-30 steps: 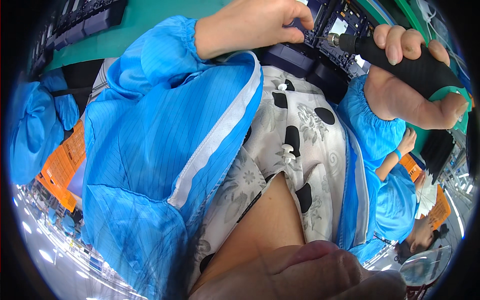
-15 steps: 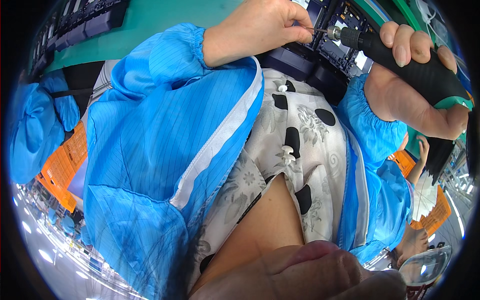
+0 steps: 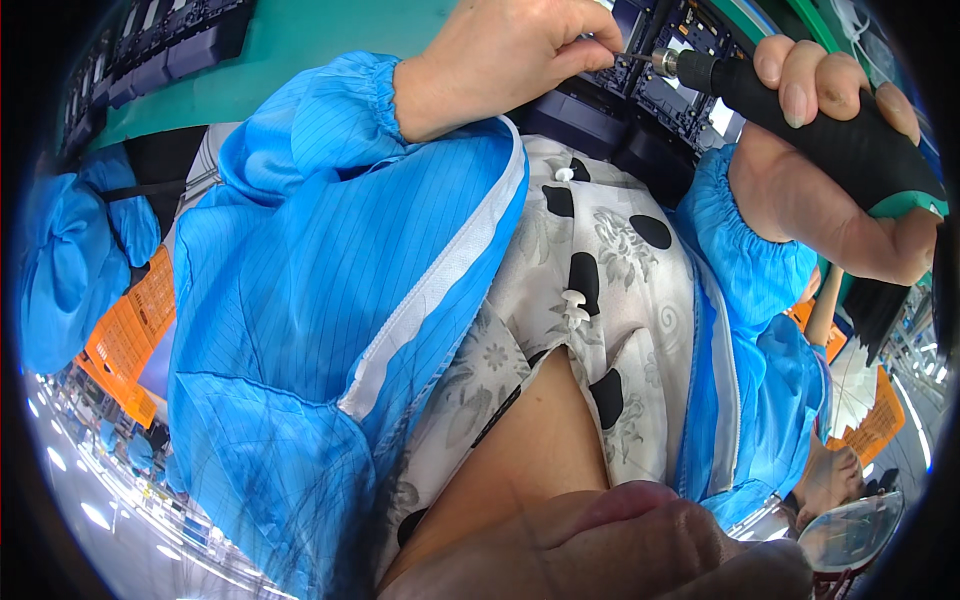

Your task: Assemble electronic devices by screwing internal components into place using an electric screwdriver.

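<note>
My right hand is wrapped round the thick black handle of an electric screwdriver, which has a green band near its rear end. Its thin bit points left toward my left hand. Thumb and forefinger of that left hand are pinched together right at the bit's tip; anything between them is too small or hidden to make out. Behind and below the bit lie dark housings with circuit boards, partly covered by my hands.
A green work surface spans the top. More dark housings stand in a row at the upper left. Orange panels hang near a blue sleeve at the left. Another person in blue is close by at the lower right.
My left hand has shifted slightly left, so a little more of the bit shows. My right hand and the screwdriver have barely moved. The other person's arm has moved.
</note>
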`<state>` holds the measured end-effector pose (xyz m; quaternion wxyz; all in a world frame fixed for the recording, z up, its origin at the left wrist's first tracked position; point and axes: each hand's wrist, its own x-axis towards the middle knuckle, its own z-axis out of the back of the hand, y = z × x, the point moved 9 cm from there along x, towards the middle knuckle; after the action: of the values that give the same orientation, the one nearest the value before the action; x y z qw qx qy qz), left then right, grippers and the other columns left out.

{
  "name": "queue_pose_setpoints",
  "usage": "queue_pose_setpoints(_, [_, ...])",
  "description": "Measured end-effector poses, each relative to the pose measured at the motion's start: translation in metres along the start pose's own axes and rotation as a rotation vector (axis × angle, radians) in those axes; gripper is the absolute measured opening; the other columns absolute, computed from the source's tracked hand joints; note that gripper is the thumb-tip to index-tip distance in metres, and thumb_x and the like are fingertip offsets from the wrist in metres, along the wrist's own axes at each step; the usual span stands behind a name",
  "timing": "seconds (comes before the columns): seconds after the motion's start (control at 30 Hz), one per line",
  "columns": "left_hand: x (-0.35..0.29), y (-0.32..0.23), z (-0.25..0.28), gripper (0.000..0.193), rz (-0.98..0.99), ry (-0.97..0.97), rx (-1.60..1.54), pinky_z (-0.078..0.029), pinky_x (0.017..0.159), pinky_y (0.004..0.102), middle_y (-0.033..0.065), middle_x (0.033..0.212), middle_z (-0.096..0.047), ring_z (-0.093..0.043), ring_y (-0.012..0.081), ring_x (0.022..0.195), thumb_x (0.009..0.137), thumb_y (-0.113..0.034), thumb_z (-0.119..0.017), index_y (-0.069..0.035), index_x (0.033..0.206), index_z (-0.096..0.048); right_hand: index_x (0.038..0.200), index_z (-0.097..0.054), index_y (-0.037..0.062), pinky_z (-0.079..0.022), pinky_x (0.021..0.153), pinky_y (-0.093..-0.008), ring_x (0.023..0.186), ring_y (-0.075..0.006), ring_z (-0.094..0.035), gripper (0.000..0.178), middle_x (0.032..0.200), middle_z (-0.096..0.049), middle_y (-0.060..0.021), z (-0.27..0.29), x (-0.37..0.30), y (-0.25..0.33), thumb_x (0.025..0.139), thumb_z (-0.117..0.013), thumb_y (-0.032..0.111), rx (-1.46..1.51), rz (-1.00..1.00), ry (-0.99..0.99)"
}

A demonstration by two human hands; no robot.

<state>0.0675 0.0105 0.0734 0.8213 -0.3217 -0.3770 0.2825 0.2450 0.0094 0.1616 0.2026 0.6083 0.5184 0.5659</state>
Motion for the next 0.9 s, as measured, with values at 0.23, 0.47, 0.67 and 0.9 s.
queue_pose_setpoints(0.23, [0.000, 0.007, -0.003, 0.009, 0.144, 0.021, -0.088, -0.051, 0.062, 0.0360, 0.0138, 0.077, -0.067, -0.066, 0.0295, 0.070, 0.082, -0.009, -0.071, -0.001, 0.085, -0.067, 0.102, -0.073, 0.0147, -0.042, 0.071, -0.0435, 0.069, -0.0219, -0.056, 0.076, 0.075, -0.054, -0.0081, 0.001, -0.002, 0.003, 0.070, -0.049, 0.080, -0.022, -0.026, 0.000])
queue_pose_setpoints(0.47, [0.000, 0.006, -0.002, 0.010, 0.136, 0.008, -0.103, -0.051, 0.061, 0.0365, 0.0139, 0.077, -0.067, -0.066, 0.0298, 0.069, 0.082, -0.009, -0.071, -0.001, 0.084, -0.066, 0.104, -0.073, 0.0141, -0.042, 0.071, -0.0427, 0.069, -0.0212, -0.055, 0.075, 0.075, -0.054, -0.0076, -0.004, 0.000, 0.005, 0.072, -0.049, 0.078, 0.027, -0.017, 0.044])
queue_pose_setpoints(0.67, [-0.001, 0.006, -0.003, 0.010, 0.090, -0.006, -0.082, -0.051, 0.063, 0.0373, 0.0142, 0.079, -0.067, -0.066, 0.0302, 0.071, 0.082, -0.010, -0.070, -0.001, 0.084, -0.066, 0.103, -0.073, 0.0115, -0.043, 0.071, -0.0424, 0.069, -0.0214, -0.056, 0.068, 0.076, -0.056, -0.0089, 0.001, -0.005, 0.003, 0.074, -0.052, 0.069, 0.032, -0.011, 0.043])
queue_pose_setpoints(0.9, [-0.002, 0.003, -0.004, 0.011, 0.112, 0.020, -0.037, -0.051, 0.063, 0.0378, 0.0144, 0.078, -0.067, -0.065, 0.0304, 0.070, 0.083, -0.011, -0.070, -0.001, 0.084, -0.065, 0.101, -0.073, 0.0084, -0.044, 0.070, -0.0420, 0.070, -0.0216, -0.056, 0.059, 0.078, -0.059, -0.0104, 0.005, -0.010, 0.005, 0.076, -0.055, 0.058, 0.021, -0.017, 0.039])
